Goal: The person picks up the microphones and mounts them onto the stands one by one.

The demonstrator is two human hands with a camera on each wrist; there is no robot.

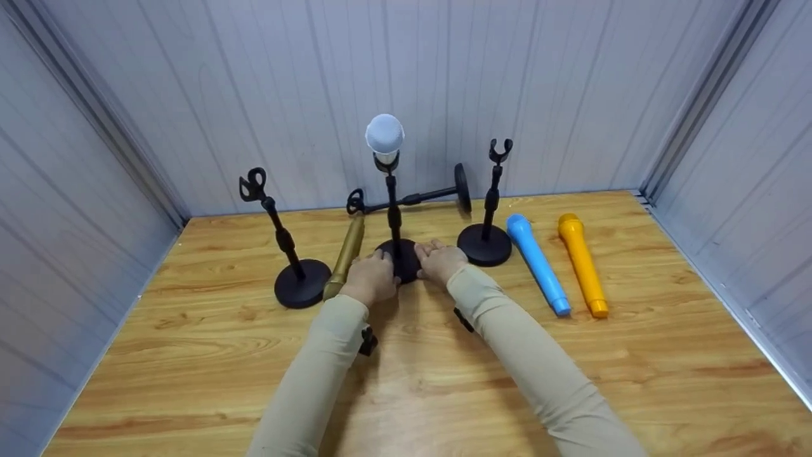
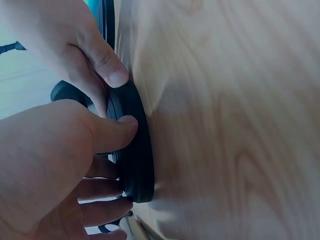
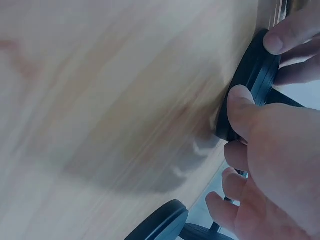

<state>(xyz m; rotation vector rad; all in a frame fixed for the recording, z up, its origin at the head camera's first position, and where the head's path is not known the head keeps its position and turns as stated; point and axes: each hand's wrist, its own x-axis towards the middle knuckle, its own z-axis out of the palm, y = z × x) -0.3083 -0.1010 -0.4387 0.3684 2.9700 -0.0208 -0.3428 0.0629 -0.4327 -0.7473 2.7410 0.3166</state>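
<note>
At the middle of the table a black microphone stand (image 1: 394, 219) stands upright, with a white microphone (image 1: 384, 134) in its clip. My left hand (image 1: 371, 278) grips the left side of its round base (image 2: 137, 167). From the right, my right hand (image 1: 442, 261) holds the same base. Both thumbs press on the base's near rim in the wrist views, while the other fingers reach round its sides. Just left of my left hand lies a gold microphone (image 1: 349, 251), partly hidden behind that hand.
Upright stands with bare clips are at left (image 1: 301, 282) and right (image 1: 485, 244). A fallen stand (image 1: 431, 195) lies at the back wall (image 1: 419, 76). A blue microphone (image 1: 538, 261) and an orange microphone (image 1: 583, 265) lie on the right.
</note>
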